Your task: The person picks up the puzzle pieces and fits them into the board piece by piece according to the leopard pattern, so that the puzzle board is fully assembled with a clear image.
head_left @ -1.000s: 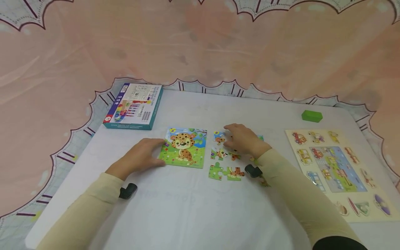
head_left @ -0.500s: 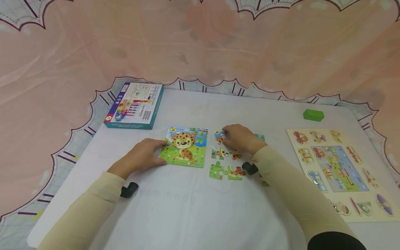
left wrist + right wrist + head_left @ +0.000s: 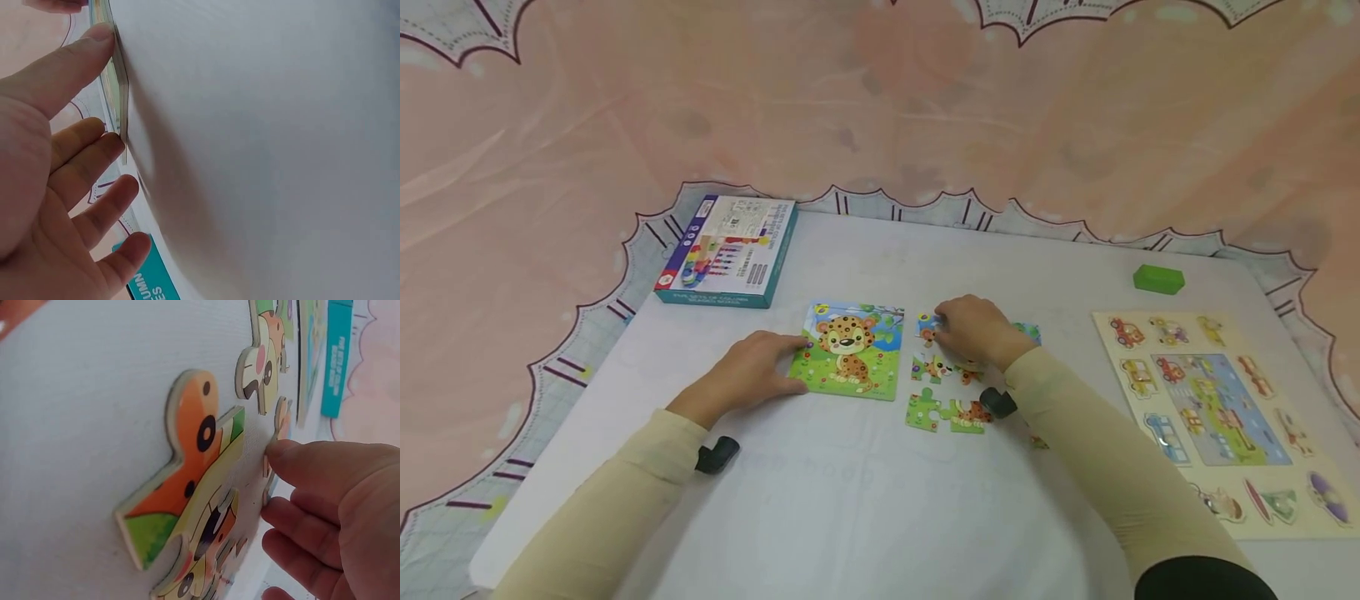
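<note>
A square leopard picture board [image 3: 847, 350] lies flat on the table, and my left hand [image 3: 737, 379] rests at its left edge. In the left wrist view, the thumb and fingertips touch the board's edge [image 3: 123, 94], with the fingers nearly straight. To the right of it are jigsaw pieces in loose rows. My right hand [image 3: 981, 333] pinches the top-left jigsaw piece [image 3: 927, 329] between thumb and fingers. Nearer me lie a leopard-face piece [image 3: 932, 367], a green piece [image 3: 922, 411] and a leopard-body piece [image 3: 967, 417]. Other pieces are partly hidden under the right hand and sleeve.
A flat teal-edged box [image 3: 726, 250] lies at the back left of the white table [image 3: 820, 517]. A green block [image 3: 1158, 279] sits at the back right. Nearer on the right is a large cream picture-puzzle board [image 3: 1225, 492]. A patterned cloth hangs behind.
My right hand has moved slightly left, and its thumb and fingers have closed onto the top-left jigsaw piece. The left hand stays at the picture board's edge.
</note>
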`<control>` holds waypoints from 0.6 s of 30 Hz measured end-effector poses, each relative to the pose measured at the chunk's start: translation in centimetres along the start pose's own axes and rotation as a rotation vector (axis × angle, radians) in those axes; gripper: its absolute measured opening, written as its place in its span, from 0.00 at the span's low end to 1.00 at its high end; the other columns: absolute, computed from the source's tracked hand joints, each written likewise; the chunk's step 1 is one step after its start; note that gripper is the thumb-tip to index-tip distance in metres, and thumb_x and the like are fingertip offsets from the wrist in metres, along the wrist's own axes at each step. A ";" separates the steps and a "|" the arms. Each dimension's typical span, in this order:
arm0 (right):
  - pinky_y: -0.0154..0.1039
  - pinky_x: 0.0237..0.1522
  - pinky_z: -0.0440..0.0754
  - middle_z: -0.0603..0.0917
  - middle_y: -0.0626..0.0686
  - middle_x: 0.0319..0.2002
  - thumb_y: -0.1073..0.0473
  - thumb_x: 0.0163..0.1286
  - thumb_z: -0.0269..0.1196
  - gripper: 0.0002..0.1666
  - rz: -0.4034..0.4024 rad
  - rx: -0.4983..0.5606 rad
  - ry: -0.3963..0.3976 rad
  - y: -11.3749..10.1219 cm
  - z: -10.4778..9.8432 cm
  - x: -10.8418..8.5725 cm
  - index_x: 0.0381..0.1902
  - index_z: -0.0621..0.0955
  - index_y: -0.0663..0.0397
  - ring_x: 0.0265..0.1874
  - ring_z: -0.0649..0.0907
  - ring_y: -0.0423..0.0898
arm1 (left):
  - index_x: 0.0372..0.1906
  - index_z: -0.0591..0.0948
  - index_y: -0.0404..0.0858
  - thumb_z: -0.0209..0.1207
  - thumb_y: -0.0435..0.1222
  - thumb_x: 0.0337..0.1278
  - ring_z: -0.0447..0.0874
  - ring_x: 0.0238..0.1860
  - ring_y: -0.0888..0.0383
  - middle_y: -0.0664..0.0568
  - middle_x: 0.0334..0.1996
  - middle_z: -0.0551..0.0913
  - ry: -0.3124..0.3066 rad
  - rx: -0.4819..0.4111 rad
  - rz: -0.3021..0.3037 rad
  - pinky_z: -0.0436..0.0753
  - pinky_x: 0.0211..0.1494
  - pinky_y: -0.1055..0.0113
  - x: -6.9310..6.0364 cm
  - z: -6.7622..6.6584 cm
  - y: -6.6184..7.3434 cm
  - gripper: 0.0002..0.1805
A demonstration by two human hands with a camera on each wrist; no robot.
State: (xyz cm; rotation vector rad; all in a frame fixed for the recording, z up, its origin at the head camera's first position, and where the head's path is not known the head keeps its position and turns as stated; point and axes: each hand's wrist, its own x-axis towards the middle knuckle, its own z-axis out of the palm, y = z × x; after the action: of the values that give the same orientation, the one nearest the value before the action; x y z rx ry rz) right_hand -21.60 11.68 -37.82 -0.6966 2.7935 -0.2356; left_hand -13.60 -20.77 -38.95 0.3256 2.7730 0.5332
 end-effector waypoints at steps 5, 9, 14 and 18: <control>0.53 0.65 0.72 0.81 0.61 0.59 0.55 0.72 0.60 0.27 -0.003 -0.002 0.010 0.0 0.1 0.1 0.64 0.77 0.65 0.61 0.77 0.59 | 0.70 0.74 0.38 0.73 0.47 0.53 0.65 0.69 0.38 0.39 0.66 0.73 0.003 -0.004 -0.008 0.65 0.70 0.41 0.3 0.2 0.2 0.40; 0.53 0.65 0.72 0.81 0.62 0.59 0.56 0.72 0.60 0.28 0.002 0.013 0.007 0.2 0.1 0.2 0.64 0.76 0.65 0.61 0.77 0.60 | 0.70 0.73 0.39 0.73 0.46 0.52 0.65 0.69 0.38 0.39 0.67 0.73 -0.001 -0.003 -0.023 0.65 0.70 0.41 0.5 0.3 0.3 0.40; 0.53 0.66 0.71 0.80 0.63 0.60 0.55 0.70 0.61 0.30 0.002 0.052 0.008 0.3 0.1 0.3 0.65 0.75 0.66 0.62 0.76 0.60 | 0.71 0.73 0.40 0.73 0.46 0.53 0.64 0.69 0.38 0.39 0.67 0.72 -0.014 -0.017 -0.037 0.65 0.70 0.41 0.5 0.3 0.1 0.41; 0.53 0.65 0.72 0.80 0.62 0.59 0.54 0.71 0.60 0.30 -0.028 0.073 0.034 0.2 0.1 0.3 0.65 0.75 0.66 0.61 0.76 0.59 | 0.71 0.72 0.40 0.73 0.46 0.53 0.64 0.69 0.38 0.39 0.67 0.72 -0.018 -0.030 -0.043 0.64 0.71 0.41 0.5 0.2 0.2 0.41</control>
State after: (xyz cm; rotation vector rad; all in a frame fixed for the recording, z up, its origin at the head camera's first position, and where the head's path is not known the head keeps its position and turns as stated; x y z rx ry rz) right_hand -21.98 11.72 -38.02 -0.7209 2.7933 -0.3558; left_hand -13.95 -20.37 -39.17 0.2616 2.7458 0.5575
